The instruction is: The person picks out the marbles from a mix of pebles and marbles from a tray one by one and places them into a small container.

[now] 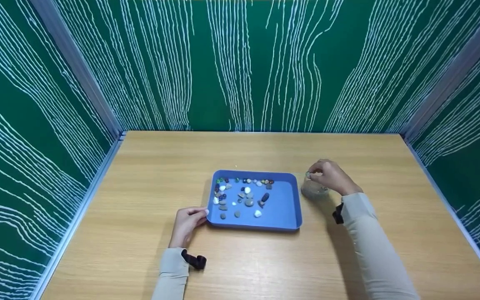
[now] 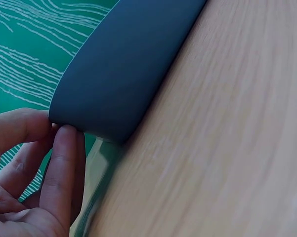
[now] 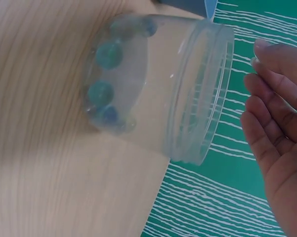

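A blue tray [image 1: 283, 204] holds several pebbles, white stones and coloured marbles, mostly along its far edge and left half. My left hand [image 1: 185, 227] pinches the tray's near-left rim between thumb and fingers; the left wrist view shows this against the dark outer wall [image 2: 118, 64]. To the right of the tray stands a clear plastic jar [image 1: 315, 191] without a lid. Several greenish and blue marbles [image 3: 108, 54] lie at its bottom. Just above the jar's mouth, my right hand [image 1: 333, 178] pinches a small glassy marble [image 3: 253, 61], mostly hidden by the fingertips.
The wooden table [image 1: 119, 233] extends around the tray and jar. Green panels with white wavy lines [image 1: 261, 66] border it at the back and both sides. A black strap [image 1: 194, 260] hangs at the left cuff, another [image 1: 338, 213] at the right.
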`<state>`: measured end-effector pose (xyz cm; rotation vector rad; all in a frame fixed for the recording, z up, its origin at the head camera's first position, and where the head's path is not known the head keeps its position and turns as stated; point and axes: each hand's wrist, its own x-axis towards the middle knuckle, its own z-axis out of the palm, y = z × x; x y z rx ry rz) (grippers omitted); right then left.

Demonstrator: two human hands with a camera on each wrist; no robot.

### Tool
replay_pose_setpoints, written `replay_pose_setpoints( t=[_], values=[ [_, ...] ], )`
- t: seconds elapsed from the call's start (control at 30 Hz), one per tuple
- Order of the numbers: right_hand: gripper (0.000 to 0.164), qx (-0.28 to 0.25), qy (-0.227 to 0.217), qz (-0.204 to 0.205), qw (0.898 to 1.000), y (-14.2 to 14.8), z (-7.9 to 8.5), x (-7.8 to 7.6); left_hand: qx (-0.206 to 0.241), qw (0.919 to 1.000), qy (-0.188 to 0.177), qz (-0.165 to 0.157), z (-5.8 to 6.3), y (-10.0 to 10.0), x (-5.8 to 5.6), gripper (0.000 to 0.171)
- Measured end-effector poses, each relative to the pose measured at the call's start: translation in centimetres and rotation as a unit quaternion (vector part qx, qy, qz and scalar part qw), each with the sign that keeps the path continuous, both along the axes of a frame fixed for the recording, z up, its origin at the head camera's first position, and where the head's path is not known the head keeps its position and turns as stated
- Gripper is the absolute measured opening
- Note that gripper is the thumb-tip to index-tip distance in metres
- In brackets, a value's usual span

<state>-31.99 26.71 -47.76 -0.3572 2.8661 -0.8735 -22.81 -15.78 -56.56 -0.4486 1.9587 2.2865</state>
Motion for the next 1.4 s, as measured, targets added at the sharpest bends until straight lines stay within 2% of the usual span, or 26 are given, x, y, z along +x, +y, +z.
replay_pose_setpoints(
  t=[0.07,0.3,0.37,0.57,0.6,0.77,1.07,1.23,1.4],
  values=[
    [0.017,0.000,-0.006,-0.005,1.000,0.3,-0.1,0.1,-0.001,1.0000,0.003,-0.001,-0.1,0.0,0.0,0.028],
    [0.019,0.000,0.024,0.009,1.000,1.1,-0.5,0.2,-0.001,1.0000,0.005,-0.002,-0.2,0.0,-0.1,0.026],
    [0.020,-0.002,0.013,0.004,1.000,1.1,-0.5,0.2,0.001,1.0000,0.004,-0.008,0.3,0.0,0.1,0.028],
    [0.020,-0.001,0.002,0.004,1.000,1.3,-0.7,0.3,0.004,1.0000,0.004,-0.007,0.1,0.0,0.1,0.028],
    [0.020,-0.002,0.002,0.003,1.000,1.3,-0.7,0.3,0.003,1.0000,0.003,-0.003,-0.4,0.0,0.0,0.027],
    [0.018,-0.008,0.011,0.004,1.000,1.4,-0.7,0.4,0.000,1.0000,0.005,0.001,-0.6,0.0,0.1,0.025],
    [0.018,-0.003,0.001,-0.008,1.000,1.4,-0.8,0.5,0.001,1.0000,0.003,0.000,-0.4,-0.1,0.0,0.027],
    [0.019,-0.007,0.020,0.006,1.000,1.3,-0.8,0.4,-0.003,1.0000,0.008,-0.002,-0.3,-0.1,-0.2,0.025],
    [0.019,-0.010,0.019,0.008,1.000,1.0,-0.7,0.1,0.001,0.9999,0.010,0.002,-0.3,0.0,-0.2,0.023]
  ],
)
